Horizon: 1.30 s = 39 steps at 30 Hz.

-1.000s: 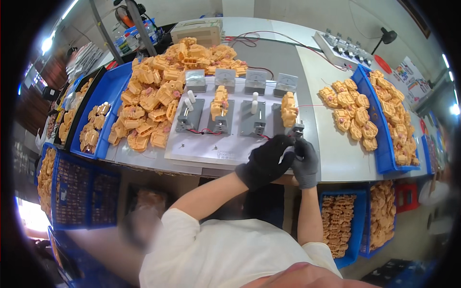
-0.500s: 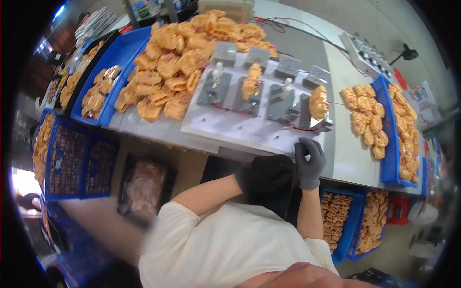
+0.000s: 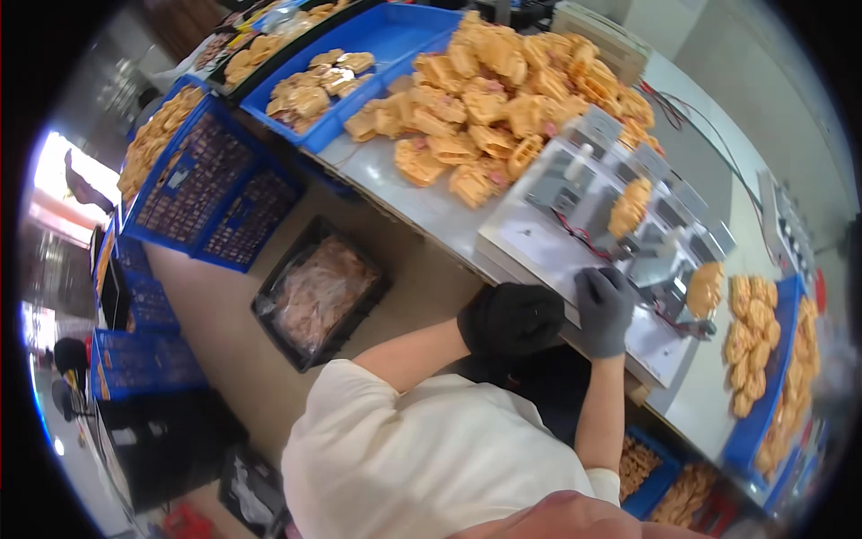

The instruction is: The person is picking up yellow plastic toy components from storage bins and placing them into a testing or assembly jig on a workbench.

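My left hand (image 3: 512, 322), in a black glove, is closed just off the table's front edge. Its fingers are curled inward, so anything within them is hidden. Beside it my right hand (image 3: 603, 310), in a grey glove, is curled shut by the front of a white board (image 3: 539, 256), and nothing shows in it. Several grey fixtures with clear blocks stand on this board. One fixture carries an orange-yellow moulded plastic piece (image 3: 630, 207) upright; another similar piece (image 3: 705, 289) sits on the fixture at the right end. White posts show on the other fixtures.
A big heap of orange-yellow pieces (image 3: 485, 108) lies left of the board. Blue trays hold more pieces at the far left (image 3: 395, 45) and right (image 3: 763, 382). Several pieces (image 3: 752, 337) lie beside the right tray. A black crate (image 3: 314, 337) and blue baskets (image 3: 215, 180) stand left, below the table.
The view has swung to the left, so the table now slants and the floor crates show more. My right hand's fingers are curled tighter. Both hands stay near the table's front edge.
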### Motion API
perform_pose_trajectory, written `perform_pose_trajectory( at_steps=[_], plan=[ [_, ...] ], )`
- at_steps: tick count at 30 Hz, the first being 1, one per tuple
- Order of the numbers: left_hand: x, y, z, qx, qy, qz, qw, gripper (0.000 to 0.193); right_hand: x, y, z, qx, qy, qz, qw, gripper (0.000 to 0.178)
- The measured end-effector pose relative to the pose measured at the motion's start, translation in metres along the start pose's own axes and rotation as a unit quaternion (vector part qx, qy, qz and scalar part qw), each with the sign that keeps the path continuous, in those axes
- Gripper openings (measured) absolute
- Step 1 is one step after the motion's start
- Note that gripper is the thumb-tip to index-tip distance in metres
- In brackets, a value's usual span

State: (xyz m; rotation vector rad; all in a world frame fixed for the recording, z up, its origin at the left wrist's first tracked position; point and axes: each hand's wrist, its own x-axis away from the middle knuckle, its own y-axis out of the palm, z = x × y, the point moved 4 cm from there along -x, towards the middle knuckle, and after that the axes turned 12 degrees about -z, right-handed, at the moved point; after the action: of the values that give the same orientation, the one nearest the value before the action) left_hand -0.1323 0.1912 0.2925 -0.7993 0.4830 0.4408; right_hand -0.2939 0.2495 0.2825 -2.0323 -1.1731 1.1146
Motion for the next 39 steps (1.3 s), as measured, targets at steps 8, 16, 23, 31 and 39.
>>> perform_pose_trajectory(
  at_steps=[8, 16, 23, 31, 39],
  plan=[
    [0.002, -0.105, -0.122, -0.204, -0.195, 0.303, 0.910, 0.024, -0.001, -0.003, -0.001, -0.071, 0.077, 0.013, 0.994, 0.016],
    [-0.022, -0.225, -0.224, -0.173, -0.545, 0.246, 0.783, 0.049, 0.000, -0.005, 0.002, -0.085, 0.108, 0.004, 0.991, 0.020],
    [-0.041, -0.231, -0.232, -0.144, -0.564, 0.189, 0.791, 0.058, -0.002, -0.004, 0.001, -0.071, 0.113, -0.007, 0.991, 0.019],
    [-0.049, -0.230, -0.199, 0.088, -0.192, 0.412, 0.886, 0.042, 0.000, -0.006, 0.001, -0.084, 0.113, -0.016, 0.990, 0.018],
    [-0.078, -0.123, -0.062, 0.233, -0.196, -0.090, 0.948, 0.048, 0.000, -0.012, -0.022, -0.419, 0.151, -0.013, 0.895, 0.055]
  ],
)
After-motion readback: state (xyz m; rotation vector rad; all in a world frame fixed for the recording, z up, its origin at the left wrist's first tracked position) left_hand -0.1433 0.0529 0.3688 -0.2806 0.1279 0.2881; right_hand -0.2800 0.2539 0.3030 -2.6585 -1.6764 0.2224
